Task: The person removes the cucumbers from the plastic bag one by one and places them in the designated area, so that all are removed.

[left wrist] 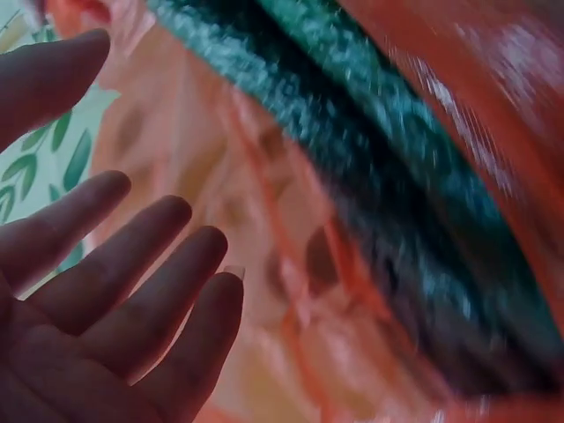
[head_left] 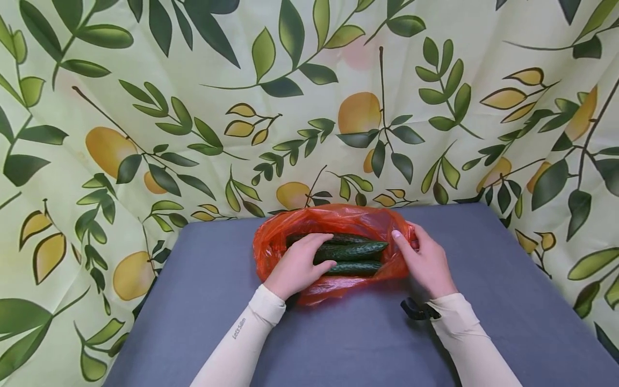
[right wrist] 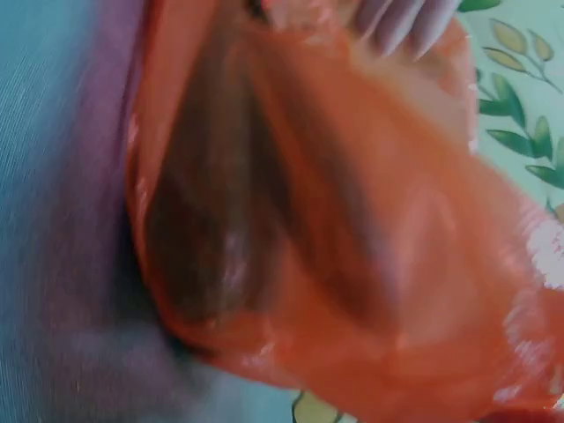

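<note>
Dark green, bumpy cucumbers (head_left: 355, 251) lie side by side in an open red plastic bag (head_left: 333, 290). My left hand (head_left: 302, 260) is over the bag's opening, above the left part of the cucumbers. Its fingers look straight and spread in the left wrist view, apart from the cucumbers (left wrist: 352, 150). At the bag's right end my right hand (head_left: 425, 260) pinches the plastic, thumb on the inner side and fingers outside. Through the thin red bag (right wrist: 423, 264), the right wrist view shows blurred dark cucumber shapes. The cucumbers' left ends are hidden beneath my left hand.
The bag rests near the back edge of a grey-blue cloth-covered table (head_left: 338, 344). Behind and at both sides hangs a pale curtain (head_left: 309, 118) printed with leaves and orange fruit. A black strap (head_left: 418, 310) sticks out at my right wrist.
</note>
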A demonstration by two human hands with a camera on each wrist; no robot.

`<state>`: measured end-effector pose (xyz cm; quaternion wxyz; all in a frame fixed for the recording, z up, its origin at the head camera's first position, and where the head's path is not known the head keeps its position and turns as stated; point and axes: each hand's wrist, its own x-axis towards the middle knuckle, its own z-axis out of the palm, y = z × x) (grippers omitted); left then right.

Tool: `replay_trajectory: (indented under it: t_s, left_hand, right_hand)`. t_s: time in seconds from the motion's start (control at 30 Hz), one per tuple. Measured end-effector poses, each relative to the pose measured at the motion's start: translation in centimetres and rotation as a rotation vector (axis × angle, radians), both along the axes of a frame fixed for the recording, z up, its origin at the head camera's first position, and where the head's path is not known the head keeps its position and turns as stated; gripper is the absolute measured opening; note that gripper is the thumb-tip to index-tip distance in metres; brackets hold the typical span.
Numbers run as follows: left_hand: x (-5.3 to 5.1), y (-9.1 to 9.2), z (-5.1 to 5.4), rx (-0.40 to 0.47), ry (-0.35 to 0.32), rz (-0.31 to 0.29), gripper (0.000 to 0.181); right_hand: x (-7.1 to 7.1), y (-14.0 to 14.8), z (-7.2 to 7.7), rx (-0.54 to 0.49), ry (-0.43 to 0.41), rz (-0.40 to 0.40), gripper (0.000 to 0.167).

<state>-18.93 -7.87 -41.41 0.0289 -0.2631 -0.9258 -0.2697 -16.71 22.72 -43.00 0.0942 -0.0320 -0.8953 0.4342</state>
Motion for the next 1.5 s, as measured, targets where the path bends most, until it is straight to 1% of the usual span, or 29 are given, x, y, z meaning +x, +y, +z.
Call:
replay_trajectory:
  t_s: [0.1, 0.2, 0.3, 0.47, 0.6, 0.8, 1.0, 1.17, 1.33, 1.5]
  left_hand:
    - [-0.7, 0.5, -0.7, -0.005, -0.038, -0.021, 0.065]
    - [-1.4, 0.7, -1.0, 0.003, -0.074, -0.037, 0.065]
    - [-2.1, 1.0, -1.2, 0.043, -0.12, -0.046, 0.063]
    - [-3.2, 1.3, -1.6, 0.14, -0.205, -0.044, 0.058]
    - [-3.7, 1.7, -2.0, 0.198, -0.263, -0.039, 0.055]
    - [-4.4, 2.0, -2.8, 0.225, -0.321, -0.048, 0.053]
    - [-4.8, 1.9, -3.2, 0.223, -0.336, -0.05, 0.047]
    - [-5.1, 2.0, -3.4, 0.216, -0.339, -0.062, 0.047]
    - [-5.2, 2.4, -3.5, 0.196, -0.315, -0.079, 0.049]
    - [-5.1, 2.9, -3.6, 0.185, -0.289, -0.09, 0.049]
  right_hand:
    - [-0.2, -0.3, 0.1, -0.063, -0.021, 0.033, 0.07]
    - [-0.3, -0.4, 0.2, -0.086, -0.014, 0.047, 0.066]
    - [-0.5, -0.4, 0.3, -0.098, -0.002, 0.058, 0.062]
    - [-0.8, -0.5, 0.2, -0.122, 0.005, 0.08, 0.057]
    - [-1.0, -0.6, 0.1, -0.15, -0.001, 0.096, 0.054]
    - [-1.1, -0.8, -0.2, -0.182, -0.008, 0.098, 0.05]
    - [-1.1, -1.0, -0.6, -0.235, -0.033, 0.116, 0.052]
    - [-1.0, -0.9, -0.8, -0.266, -0.038, 0.122, 0.053]
    - [-1.0, -0.6, -0.9, -0.286, -0.043, 0.125, 0.05]
    - [-0.8, -0.2, -1.1, -0.28, -0.057, 0.115, 0.051]
